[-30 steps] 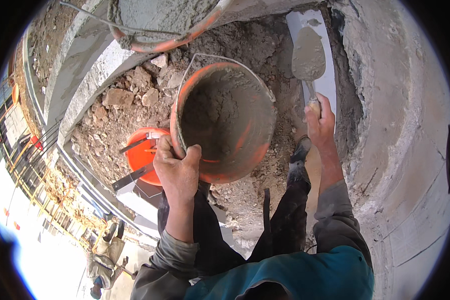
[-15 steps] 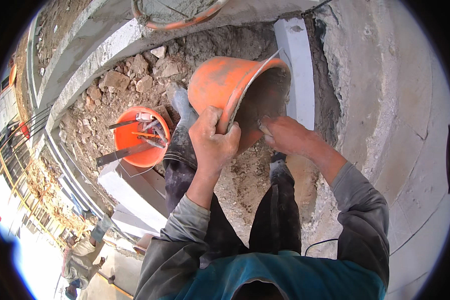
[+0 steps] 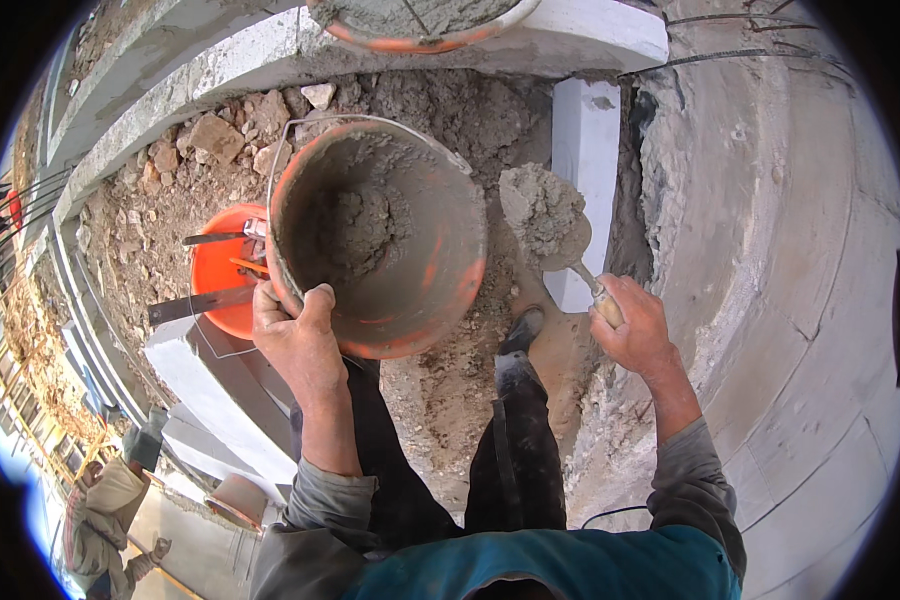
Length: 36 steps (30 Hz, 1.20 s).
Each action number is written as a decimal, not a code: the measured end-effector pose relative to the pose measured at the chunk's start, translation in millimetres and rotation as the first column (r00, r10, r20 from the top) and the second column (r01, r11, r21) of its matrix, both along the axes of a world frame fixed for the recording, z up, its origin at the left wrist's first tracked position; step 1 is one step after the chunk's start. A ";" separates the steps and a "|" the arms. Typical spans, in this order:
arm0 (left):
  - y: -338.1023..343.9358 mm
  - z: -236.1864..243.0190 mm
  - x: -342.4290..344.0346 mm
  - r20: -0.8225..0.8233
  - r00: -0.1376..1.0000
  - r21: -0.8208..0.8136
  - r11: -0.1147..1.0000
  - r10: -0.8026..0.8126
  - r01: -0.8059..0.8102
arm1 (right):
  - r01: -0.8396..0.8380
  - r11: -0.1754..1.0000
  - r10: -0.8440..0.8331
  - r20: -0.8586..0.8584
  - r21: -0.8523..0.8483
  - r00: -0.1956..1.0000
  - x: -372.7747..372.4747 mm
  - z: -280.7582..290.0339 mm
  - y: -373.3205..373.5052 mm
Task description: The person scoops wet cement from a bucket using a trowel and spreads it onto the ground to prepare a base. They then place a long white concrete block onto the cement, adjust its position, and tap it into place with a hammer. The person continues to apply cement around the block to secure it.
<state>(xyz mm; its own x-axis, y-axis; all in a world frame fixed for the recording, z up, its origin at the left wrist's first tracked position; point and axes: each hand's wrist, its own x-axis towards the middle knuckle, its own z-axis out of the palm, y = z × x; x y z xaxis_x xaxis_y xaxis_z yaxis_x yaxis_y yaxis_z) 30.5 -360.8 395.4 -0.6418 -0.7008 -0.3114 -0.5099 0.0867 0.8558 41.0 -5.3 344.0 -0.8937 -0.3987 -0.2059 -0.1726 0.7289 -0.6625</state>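
A broad orange mortar bucket (image 3: 440,275), round-mouthed and with its opening turned up toward the viewer, is the landmark; its inside wall is smeared with grey cement, orange showing through in streaks, and a lumpy, wet-looking heap of mortar (image 3: 370,225) sits within. A thin, bent wire handle (image 3: 380,118) arches around the bucket's far rim. The left hand (image 3: 305,345) is closed over the bucket's near-left rim, thumb on the inner side; its other fingers are partly hidden. To the right of the bucket, the right hand (image 3: 633,325) is curled firmly around the worn wooden grip of a trowel (image 3: 570,252), whose rounded metal blade carries a coarse, rough-grained mound of mortar. Behind that blade, also right of the bucket, lies a smooth whitish block (image 3: 582,140) with straight edges; whether blade and block touch, I cannot tell. Just left of the bucket, partly hidden by it, stands a smaller orange pail (image 3: 213,262) with flat dark bars jutting out. Angular brown rubble (image 3: 215,138) spreads left of and beyond the bucket, and past that a curved, rough-faced concrete kerb (image 3: 235,62) bends round. Beyond the bucket, another mortar-filled container (image 3: 370,42) shows its crusted orange rim.
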 end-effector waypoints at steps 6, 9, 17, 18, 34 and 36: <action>-45.2 12.4 11.5 -0.024 0.983 -0.033 0.982 0.185 -0.185 | -0.105 0.982 0.090 0.098 0.159 0.991 -16.5 -29.4 -2.4; -50.2 17.6 9.0 0.010 0.967 -0.037 0.966 0.256 -0.256 | -0.215 0.976 0.218 0.209 -0.036 0.953 -16.9 -65.5 -23.3; -64.7 22.7 -2.3 0.068 0.978 -0.073 0.979 0.195 -0.190 | 0.435 0.898 -0.106 0.924 -0.070 0.367 -116.0 -232.5 -16.7; -65.6 22.0 -2.8 0.099 0.980 -0.062 0.984 0.175 -0.170 | 0.506 0.862 -0.190 0.893 -0.048 0.408 -144.6 -253.4 9.3; -53.3 31.4 -38.5 0.118 0.992 0.013 0.999 0.046 -0.047 | 0.555 0.762 -0.612 0.089 0.333 0.786 -115.4 -362.5 -49.3; -56.9 30.8 -31.7 0.123 0.992 -0.003 1.000 0.010 -0.010 | 0.494 0.779 -0.583 0.155 0.387 0.798 -139.0 -377.3 -58.1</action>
<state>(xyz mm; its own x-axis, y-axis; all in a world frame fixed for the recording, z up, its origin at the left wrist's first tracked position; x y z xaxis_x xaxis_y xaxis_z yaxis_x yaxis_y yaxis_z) -1.2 -417.7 426.2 -0.5916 -0.7080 -0.3856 -0.6120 0.0830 0.7865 -98.1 -63.4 -33.3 -0.8383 0.2582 -0.4802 0.4517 0.8221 -0.3466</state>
